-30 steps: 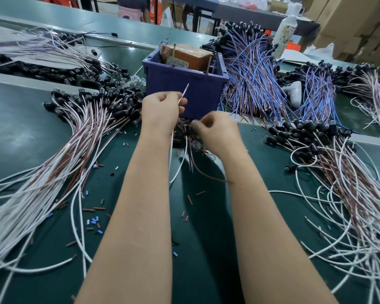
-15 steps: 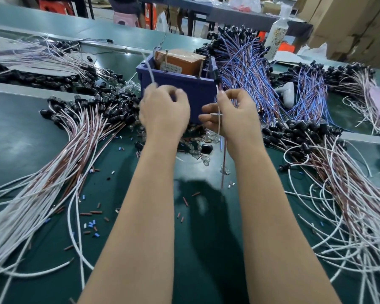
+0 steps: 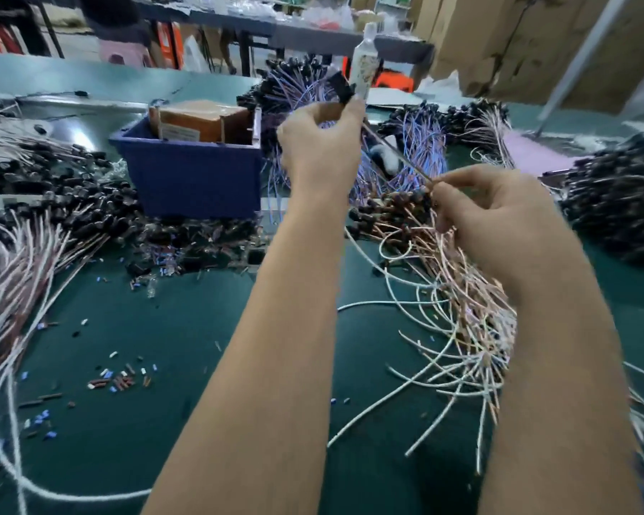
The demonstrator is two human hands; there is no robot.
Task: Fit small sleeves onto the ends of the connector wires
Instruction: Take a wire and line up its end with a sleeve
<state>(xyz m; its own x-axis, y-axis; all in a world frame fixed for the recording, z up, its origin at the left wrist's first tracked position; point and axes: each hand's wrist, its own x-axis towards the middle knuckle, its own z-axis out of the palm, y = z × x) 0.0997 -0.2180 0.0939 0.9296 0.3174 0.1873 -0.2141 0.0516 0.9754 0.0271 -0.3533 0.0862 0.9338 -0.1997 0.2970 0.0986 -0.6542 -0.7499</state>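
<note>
Black connector (image 3: 341,91) pinched by left hand (image 3: 320,146), raised over the mat (image 3: 209,421). Its one wire (image 3: 395,152) runs straight down to right hand (image 3: 499,221), which pinches the free end. One blue bin (image 3: 194,180) holds one box (image 3: 201,120). Loose sleeves (image 3: 119,381) on mat, too blurred to count.
</note>
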